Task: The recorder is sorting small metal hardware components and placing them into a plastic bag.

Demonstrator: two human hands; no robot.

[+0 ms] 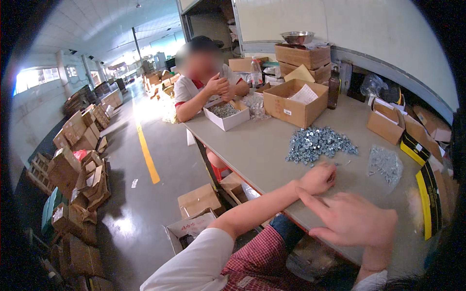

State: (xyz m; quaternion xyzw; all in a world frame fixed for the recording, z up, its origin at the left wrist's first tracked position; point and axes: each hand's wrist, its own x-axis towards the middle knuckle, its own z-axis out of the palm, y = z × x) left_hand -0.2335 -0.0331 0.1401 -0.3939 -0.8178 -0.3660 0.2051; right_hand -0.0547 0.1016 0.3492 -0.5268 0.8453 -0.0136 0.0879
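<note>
My left hand [319, 178] rests at the near side of a pile of small metal nuts or flanged fasteners [318, 145] on the grey table. Its fingers are curled inward, and what they hold, if anything, is hidden. Closer to me, my right hand [358, 219] hovers with index finger and thumb stretched apart. That index fingertip reaches my left wrist; whether it touches I cannot tell. Nothing shows in the right hand. A clear plastic bag of small screws or pins [385, 165] lies right of the pile.
Across the table [233, 145] a person [194, 92] sits with hands together over a white box of small metal parts [226, 116]. An open cardboard box [296, 104] and a brown bottle [334, 87] stand behind the pile. Boxes [386, 121] line the right edge.
</note>
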